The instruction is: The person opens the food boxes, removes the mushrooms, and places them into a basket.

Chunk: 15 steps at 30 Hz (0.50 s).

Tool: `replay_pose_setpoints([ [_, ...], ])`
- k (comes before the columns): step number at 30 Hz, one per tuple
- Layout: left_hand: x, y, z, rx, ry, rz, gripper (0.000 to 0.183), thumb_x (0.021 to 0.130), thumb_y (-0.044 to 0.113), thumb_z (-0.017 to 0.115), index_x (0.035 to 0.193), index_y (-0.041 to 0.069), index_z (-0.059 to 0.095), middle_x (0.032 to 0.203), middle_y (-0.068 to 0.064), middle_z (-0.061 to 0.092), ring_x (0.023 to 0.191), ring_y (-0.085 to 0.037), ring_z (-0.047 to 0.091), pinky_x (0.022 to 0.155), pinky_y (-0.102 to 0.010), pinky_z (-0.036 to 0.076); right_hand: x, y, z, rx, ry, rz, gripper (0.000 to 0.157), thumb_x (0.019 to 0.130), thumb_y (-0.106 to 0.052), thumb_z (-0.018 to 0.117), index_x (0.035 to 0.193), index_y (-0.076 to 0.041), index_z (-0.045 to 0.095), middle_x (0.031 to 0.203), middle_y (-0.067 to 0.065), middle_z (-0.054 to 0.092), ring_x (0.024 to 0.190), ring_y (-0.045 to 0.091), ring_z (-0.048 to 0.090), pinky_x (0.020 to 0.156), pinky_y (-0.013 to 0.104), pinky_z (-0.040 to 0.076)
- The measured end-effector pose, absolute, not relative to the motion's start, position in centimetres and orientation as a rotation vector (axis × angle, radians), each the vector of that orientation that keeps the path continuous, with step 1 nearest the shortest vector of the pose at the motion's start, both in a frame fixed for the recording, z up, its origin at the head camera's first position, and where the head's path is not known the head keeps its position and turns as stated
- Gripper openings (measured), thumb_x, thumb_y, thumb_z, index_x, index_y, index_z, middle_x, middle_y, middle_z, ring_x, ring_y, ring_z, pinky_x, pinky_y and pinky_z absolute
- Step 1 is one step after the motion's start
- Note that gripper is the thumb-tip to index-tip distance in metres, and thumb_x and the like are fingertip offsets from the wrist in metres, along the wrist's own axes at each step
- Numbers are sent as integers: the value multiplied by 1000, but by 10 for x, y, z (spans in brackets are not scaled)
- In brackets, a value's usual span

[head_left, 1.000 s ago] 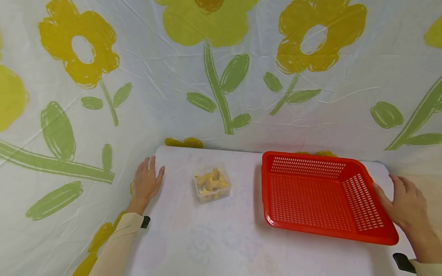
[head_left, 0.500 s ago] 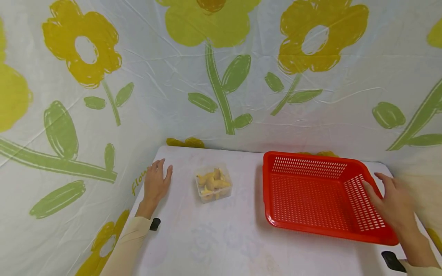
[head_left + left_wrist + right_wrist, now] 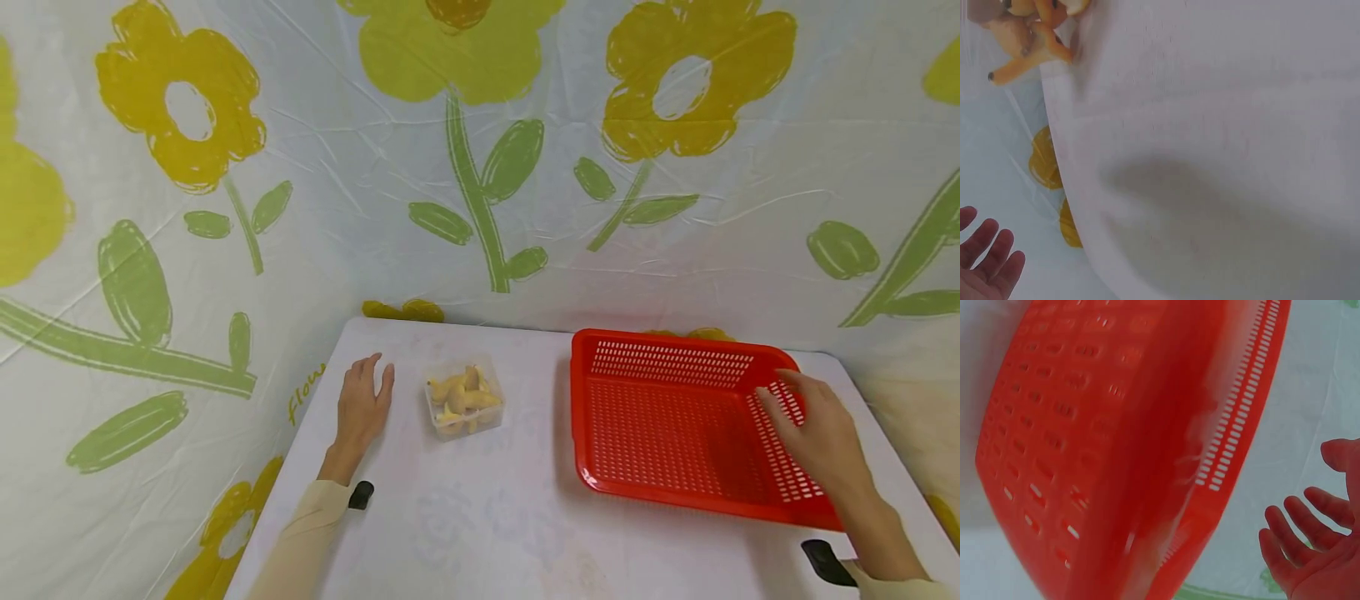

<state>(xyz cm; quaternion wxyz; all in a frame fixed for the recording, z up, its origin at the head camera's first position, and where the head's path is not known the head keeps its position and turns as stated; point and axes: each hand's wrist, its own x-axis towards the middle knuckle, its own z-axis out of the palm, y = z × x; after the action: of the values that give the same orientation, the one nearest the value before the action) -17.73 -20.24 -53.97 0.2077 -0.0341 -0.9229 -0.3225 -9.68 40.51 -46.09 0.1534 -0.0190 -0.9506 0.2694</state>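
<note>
A clear plastic box (image 3: 467,425) stands on the white table, holding several small yellow banana-shaped pieces (image 3: 457,393). My left hand (image 3: 363,408) hovers to the left of the box, fingers loosely spread and holding nothing. In the left wrist view its fingers (image 3: 999,250) show at the lower left, apart from the box. To the right sits a large red plastic basket (image 3: 660,442) with slotted walls and nothing inside it. Over the basket's right wall is my right hand (image 3: 817,429), fingers relaxed and nothing in them. The right wrist view shows the basket wall (image 3: 1072,425) beside that hand.
Flower-printed white cloth (image 3: 525,208) hangs behind the table and along its left side. Its lower edge meets the back edge of the tabletop (image 3: 480,533). A dark band (image 3: 828,562) sits on the right wrist and another (image 3: 362,495) on the left.
The left hand has moved right, from the table's left edge toward the clear box. The right hand has moved left, from outside the basket's right rim to over its right wall. Basket and box stayed put.
</note>
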Motion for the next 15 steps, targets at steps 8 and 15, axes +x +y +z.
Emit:
replay_pose_setpoints([
  [8,-172,-184,-542,-89,-2545,-1011,45,109,33,51,135,-3,60,128,-24,60,116,-40,56,95,-56,49,-100,383,-461,20,-2712,812,52,100,-15,67,142,9,47,133,36,50,116,54,47,95,56,55],
  [15,-170,-170,-549,-108,-2470,-1113,39,108,29,53,129,-3,64,117,-19,65,106,-35,58,90,-51,51,-103,360,-462,91,-2692,834,51,99,-17,69,141,7,51,132,32,54,116,50,50,90,1,31],
])
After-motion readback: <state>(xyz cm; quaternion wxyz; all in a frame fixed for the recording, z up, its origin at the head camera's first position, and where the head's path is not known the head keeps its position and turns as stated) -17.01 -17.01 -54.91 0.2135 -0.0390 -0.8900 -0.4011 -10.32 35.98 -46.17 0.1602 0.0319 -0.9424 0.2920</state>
